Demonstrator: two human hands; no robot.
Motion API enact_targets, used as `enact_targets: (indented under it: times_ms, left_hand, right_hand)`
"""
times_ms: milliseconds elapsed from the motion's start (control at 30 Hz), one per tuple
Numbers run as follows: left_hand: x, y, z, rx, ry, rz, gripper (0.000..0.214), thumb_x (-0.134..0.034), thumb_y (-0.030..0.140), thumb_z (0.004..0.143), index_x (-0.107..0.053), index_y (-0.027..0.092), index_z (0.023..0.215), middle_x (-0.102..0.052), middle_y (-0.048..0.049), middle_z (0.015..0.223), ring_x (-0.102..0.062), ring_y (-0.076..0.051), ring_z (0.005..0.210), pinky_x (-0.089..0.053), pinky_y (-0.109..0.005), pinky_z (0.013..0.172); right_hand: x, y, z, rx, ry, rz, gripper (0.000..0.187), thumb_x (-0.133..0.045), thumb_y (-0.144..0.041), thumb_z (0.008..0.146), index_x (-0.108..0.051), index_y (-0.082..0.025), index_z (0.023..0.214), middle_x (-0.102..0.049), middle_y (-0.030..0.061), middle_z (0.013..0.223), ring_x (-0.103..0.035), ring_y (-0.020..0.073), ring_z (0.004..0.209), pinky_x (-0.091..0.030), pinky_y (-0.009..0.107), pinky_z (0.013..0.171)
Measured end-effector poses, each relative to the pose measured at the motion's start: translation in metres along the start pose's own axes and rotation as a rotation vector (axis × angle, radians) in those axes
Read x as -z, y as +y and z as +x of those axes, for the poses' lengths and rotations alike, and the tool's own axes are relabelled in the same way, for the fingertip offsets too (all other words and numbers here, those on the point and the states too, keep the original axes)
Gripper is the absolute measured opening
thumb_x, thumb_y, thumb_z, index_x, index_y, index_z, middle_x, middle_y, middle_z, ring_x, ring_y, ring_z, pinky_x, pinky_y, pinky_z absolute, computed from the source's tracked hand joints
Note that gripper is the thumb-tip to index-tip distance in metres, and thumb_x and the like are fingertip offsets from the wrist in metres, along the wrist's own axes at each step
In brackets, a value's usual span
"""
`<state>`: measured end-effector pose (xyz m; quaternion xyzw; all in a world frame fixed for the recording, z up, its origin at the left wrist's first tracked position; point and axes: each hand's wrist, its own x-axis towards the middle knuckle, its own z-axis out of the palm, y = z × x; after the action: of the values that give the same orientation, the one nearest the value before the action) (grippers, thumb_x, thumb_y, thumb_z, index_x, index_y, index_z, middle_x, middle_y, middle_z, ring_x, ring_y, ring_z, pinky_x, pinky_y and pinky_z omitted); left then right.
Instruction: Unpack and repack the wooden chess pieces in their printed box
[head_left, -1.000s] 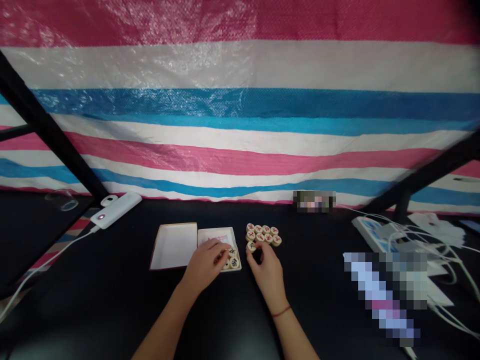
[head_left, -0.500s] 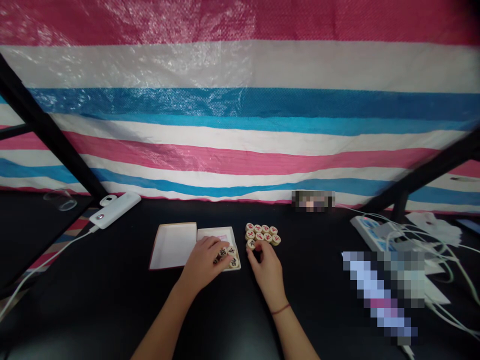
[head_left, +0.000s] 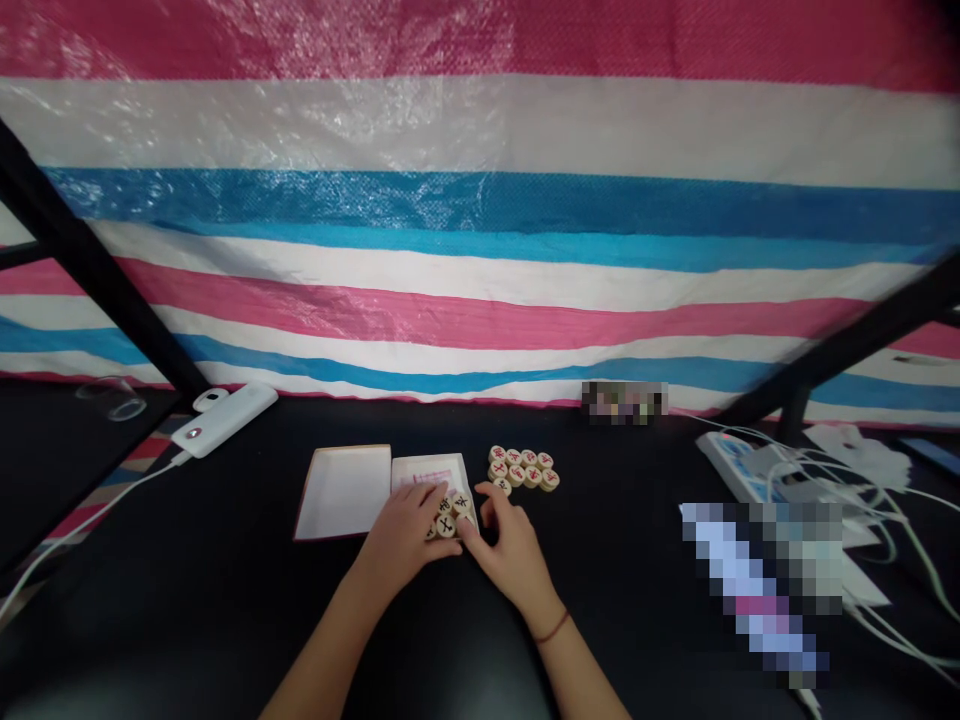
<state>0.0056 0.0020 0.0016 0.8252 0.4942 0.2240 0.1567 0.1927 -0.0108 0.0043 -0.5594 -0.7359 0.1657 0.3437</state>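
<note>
Head view: hard, light discs (head_left: pixel 446 526), I'd say, best rim-pinched; left hand (head_left: pixel 401 525) spread over them, right hand (head_left: pixel 511 545) parted at the thumb.

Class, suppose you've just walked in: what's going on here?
A person's left grip is over black-marked xiangqi pieces in a white box base; whether it holds one is unclear. Their open right grip is at the base's right edge. The upturned lid lies to the left. Red-marked pieces lie in rows on the black table, right of the box base, with one dark-marked piece in front.
</note>
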Motion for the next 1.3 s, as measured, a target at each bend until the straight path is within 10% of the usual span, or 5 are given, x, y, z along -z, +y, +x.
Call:
enact_targets:
  times_ms: [433, 800, 1300]
  left_hand:
    - [0.030, 0.000, 0.001, -0.006, 0.049, -0.075, 0.054, -0.060, 0.035, 0.084, -0.048, 0.022, 0.135, -0.058, -0.0101, 0.127, -0.053, -0.025, 0.116, -0.044, -0.041, 0.100]
    - [0.022, -0.003, 0.002, 0.188, 0.116, 0.278, 0.021, -0.051, 0.028, 0.091, -0.069, 0.021, 0.084, -0.067, -0.0078, 0.094, -0.052, -0.025, 0.090, -0.042, -0.037, 0.073]
    - [0.026, 0.011, 0.004, 0.266, 0.004, 0.207, 0.021, -0.045, 0.028, 0.094, -0.065, 0.021, 0.096, -0.069, -0.0060, 0.099, -0.055, -0.024, 0.098, -0.037, -0.040, 0.083]
  right_hand:
    - [0.005, -0.005, -0.001, 0.009, -0.123, 0.003, 0.050, -0.063, -0.040, 0.077, -0.052, -0.018, 0.121, -0.063, -0.0008, 0.075, -0.058, 0.0170, 0.067, -0.044, 0.030, 0.072]
    - [-0.007, -0.007, -0.003, 0.050, -0.105, -0.111, 0.064, -0.064, -0.037, 0.073, -0.045, -0.017, 0.131, -0.067, 0.0069, 0.094, -0.062, 0.0244, 0.086, -0.041, 0.034, 0.075]
    - [-0.010, -0.010, -0.003, -0.020, -0.086, -0.089, 0.069, -0.065, -0.034, 0.072, -0.040, -0.013, 0.133, -0.066, 0.0074, 0.091, -0.061, 0.0245, 0.084, -0.042, 0.037, 0.078]
